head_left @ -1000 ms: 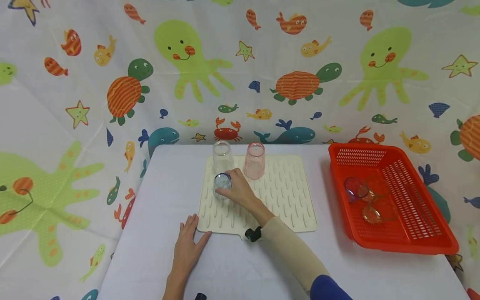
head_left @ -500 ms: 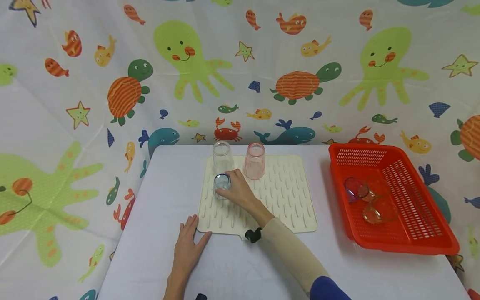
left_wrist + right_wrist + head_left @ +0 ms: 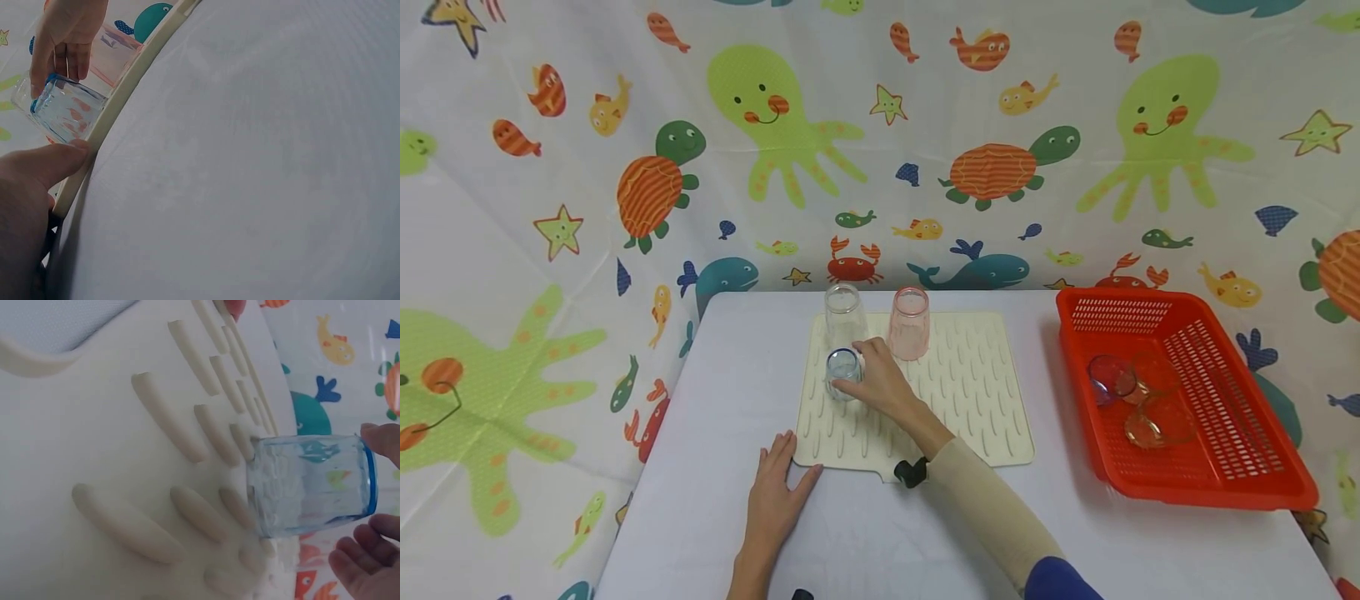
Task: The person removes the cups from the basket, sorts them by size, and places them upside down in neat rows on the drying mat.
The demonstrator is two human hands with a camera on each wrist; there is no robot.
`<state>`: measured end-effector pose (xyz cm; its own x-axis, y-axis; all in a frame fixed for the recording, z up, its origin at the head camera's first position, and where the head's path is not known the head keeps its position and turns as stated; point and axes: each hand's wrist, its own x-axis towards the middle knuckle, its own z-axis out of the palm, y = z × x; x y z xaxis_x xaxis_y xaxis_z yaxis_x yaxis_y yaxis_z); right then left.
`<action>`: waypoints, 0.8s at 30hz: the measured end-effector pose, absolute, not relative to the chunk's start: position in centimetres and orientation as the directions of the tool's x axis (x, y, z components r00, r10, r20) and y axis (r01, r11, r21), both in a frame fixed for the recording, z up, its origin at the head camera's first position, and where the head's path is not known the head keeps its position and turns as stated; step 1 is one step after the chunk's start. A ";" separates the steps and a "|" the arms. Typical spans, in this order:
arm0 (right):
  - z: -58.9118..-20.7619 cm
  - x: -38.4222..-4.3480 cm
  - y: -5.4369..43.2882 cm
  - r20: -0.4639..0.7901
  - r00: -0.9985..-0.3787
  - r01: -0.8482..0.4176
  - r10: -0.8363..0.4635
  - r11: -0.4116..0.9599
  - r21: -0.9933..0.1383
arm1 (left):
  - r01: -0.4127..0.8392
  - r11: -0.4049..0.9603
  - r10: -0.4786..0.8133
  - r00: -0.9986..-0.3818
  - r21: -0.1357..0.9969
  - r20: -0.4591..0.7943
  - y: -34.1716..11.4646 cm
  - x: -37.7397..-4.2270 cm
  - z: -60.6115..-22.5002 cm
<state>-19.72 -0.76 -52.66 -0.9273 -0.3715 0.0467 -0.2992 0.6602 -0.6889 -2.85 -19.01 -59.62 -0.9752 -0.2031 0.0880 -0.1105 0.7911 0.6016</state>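
Observation:
My right hand (image 3: pixel 883 383) holds a small clear-blue drinking glass (image 3: pixel 842 372) near its dark blue rim, between thumb and index finger. In the right wrist view the glass (image 3: pixel 312 484) stands rim up on the ridged cream drying mat (image 3: pixel 106 437). Behind it on the mat are a tall clear glass (image 3: pixel 845 312) and a pink glass (image 3: pixel 910 329). My left hand (image 3: pixel 775 492) lies with fingers spread on the table at the mat's near left corner; in the left wrist view its thumb (image 3: pixel 65 156) touches the mat's edge.
To the right stands a red plastic basket (image 3: pixel 1202 492) with slotted walls. Inside lie a purple-blue glass (image 3: pixel 1108 379), an amber glass (image 3: pixel 1157 421) and other tinted glass, partly overlapping. A curtain (image 3: pixel 880 167) printed with sea animals hangs behind the white table (image 3: pixel 722 375).
Both hands and the blue glass keep practically the same place on the mat and table. Only a very slight shift of the whole head view shows.

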 end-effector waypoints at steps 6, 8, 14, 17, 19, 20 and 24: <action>-52.2 -19.6 -0.1 0.069 -0.928 -0.310 -0.367 0.653 -0.691 | -0.107 0.795 -0.207 -0.973 0.597 0.101 -19.0 -2.9 -59.8; -52.1 -19.6 0.1 0.079 -0.927 -0.316 -0.366 0.650 -0.691 | -0.108 0.794 -0.209 -0.973 0.598 0.102 -19.0 -2.8 -59.8; -51.6 -19.4 0.8 0.109 -0.930 -0.323 -0.351 0.637 -0.700 | -0.103 0.791 -0.214 -0.970 0.603 0.114 -18.9 -2.8 -59.9; -51.3 -19.3 1.1 0.117 -0.932 -0.321 -0.343 0.630 -0.707 | -0.101 0.791 -0.216 -0.969 0.603 0.121 -18.9 -2.8 -60.0; -51.2 -19.3 1.2 0.124 -0.932 -0.323 -0.341 0.626 -0.710 | -0.099 0.792 -0.217 -0.968 0.603 0.126 -18.9 -2.8 -60.1; -51.2 -19.3 1.3 0.129 -0.932 -0.325 -0.340 0.622 -0.712 | -0.098 0.792 -0.217 -0.968 0.602 0.128 -18.9 -2.8 -60.1; -51.0 -19.3 1.7 0.140 -0.932 -0.328 -0.333 0.616 -0.716 | -0.094 0.793 -0.218 -0.966 0.602 0.136 -18.8 -2.9 -60.2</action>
<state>-19.28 1.73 -50.96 -0.9324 -0.3335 0.1397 -0.3277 0.6163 -0.7160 -2.87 -18.81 -60.21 -0.9664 -0.2179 0.1363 -0.0939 0.7931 0.6018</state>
